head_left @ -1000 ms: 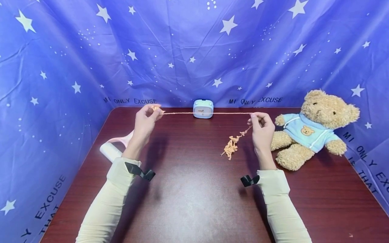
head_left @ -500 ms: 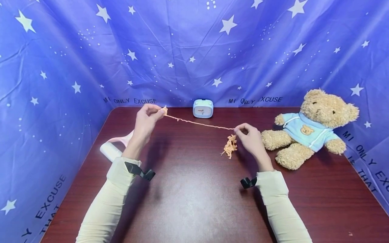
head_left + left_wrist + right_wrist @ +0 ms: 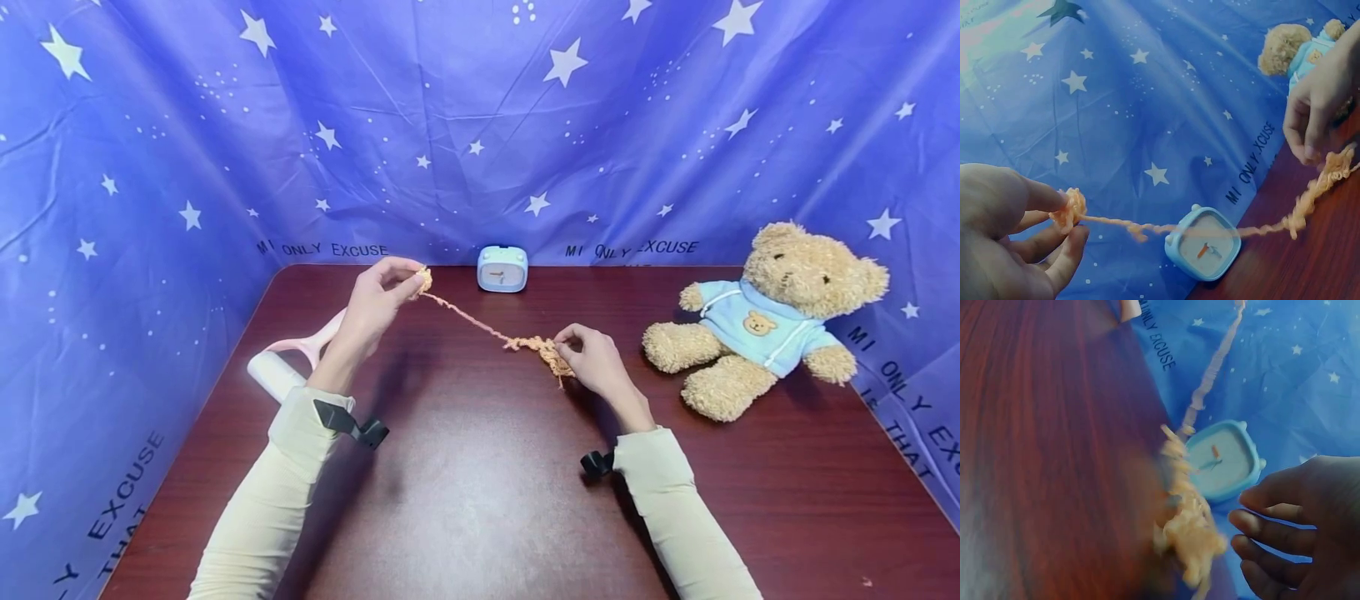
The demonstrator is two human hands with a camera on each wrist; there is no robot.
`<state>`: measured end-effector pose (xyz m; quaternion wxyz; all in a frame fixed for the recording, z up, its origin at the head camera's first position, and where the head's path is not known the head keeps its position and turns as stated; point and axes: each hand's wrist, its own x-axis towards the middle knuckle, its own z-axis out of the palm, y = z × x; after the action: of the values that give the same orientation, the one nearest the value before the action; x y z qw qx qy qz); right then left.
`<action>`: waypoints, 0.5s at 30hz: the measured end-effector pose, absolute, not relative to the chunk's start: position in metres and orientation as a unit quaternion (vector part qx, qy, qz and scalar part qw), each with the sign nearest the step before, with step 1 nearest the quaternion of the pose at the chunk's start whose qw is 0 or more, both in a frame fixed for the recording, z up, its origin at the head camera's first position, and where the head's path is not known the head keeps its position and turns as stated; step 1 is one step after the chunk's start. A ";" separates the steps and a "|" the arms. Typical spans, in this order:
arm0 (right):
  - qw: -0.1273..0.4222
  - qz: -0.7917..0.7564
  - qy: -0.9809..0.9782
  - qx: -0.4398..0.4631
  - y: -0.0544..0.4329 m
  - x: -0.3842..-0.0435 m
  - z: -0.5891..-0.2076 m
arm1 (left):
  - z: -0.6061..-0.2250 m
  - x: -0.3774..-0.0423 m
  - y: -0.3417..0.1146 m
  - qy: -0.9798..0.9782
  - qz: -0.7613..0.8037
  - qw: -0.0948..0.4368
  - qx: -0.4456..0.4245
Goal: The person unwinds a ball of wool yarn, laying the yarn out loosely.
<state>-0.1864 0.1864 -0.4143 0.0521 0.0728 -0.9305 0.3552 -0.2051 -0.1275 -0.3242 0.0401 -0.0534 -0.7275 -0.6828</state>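
Observation:
My left hand [image 3: 372,304] pinches a small crinkled bunch of orange yarn [image 3: 1071,209] between thumb and fingers, above the far left of the table. From it a single strand [image 3: 468,318] runs slackly down to the right. That strand leads into a larger, curly clump of the same yarn [image 3: 551,354] near the table's middle. Over this clump hovers my right hand [image 3: 596,362], its fingertips close beside it. In the right wrist view the loosely bent fingers [image 3: 1272,528] stand apart from the blurred yarn clump [image 3: 1191,537].
A light blue clock [image 3: 502,269] stands at the table's back edge. To the right sits a teddy bear [image 3: 772,321] in a blue top. A white and pink object [image 3: 277,375] lies behind the left forearm. A starry blue cloth [image 3: 450,125] encloses the brown table [image 3: 480,517].
The right hand has let go of the stretched strand and come down and left to the larger clump. The strand has slackened and slopes downward. The left hand has shifted slightly right.

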 end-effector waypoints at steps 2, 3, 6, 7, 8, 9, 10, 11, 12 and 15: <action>0.067 0.367 -0.924 0.089 0.180 -0.187 -0.409 | -0.324 -0.205 -0.127 -0.731 -0.679 0.044 -0.058; 0.076 0.374 -0.919 0.098 0.176 -0.187 -0.407 | -0.324 -0.204 -0.127 -0.732 -0.677 0.046 -0.058; 0.097 0.395 -0.904 0.132 0.160 -0.187 -0.402 | -0.323 -0.204 -0.126 -0.730 -0.679 0.046 -0.063; 0.102 0.404 -0.898 0.141 0.154 -0.187 -0.401 | -0.323 -0.203 -0.125 -0.729 -0.680 0.045 -0.065; 0.105 0.412 -0.893 0.150 0.147 -0.188 -0.401 | -0.323 -0.203 -0.125 -0.727 -0.682 0.044 -0.066; 0.105 0.420 -0.887 0.159 0.139 -0.188 -0.401 | -0.323 -0.203 -0.124 -0.725 -0.684 0.043 -0.067; 0.102 0.431 -0.881 0.168 0.132 -0.188 -0.401 | -0.323 -0.203 -0.123 -0.722 -0.687 0.041 -0.069; 0.097 0.444 -0.873 0.176 0.124 -0.187 -0.400 | -0.324 -0.203 -0.122 -0.719 -0.691 0.038 -0.072; 0.093 0.457 -0.866 0.184 0.116 -0.187 -0.400 | -0.324 -0.202 -0.121 -0.714 -0.695 0.034 -0.075; 0.078 0.490 -0.842 0.212 0.094 -0.187 -0.401 | -0.324 -0.202 -0.118 -0.703 -0.706 0.027 -0.082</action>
<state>-0.1868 0.0945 -0.4014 0.0781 0.2117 -0.8421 0.4899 -0.2020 -0.1176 -0.3245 0.0266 -0.0819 -0.7028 -0.7062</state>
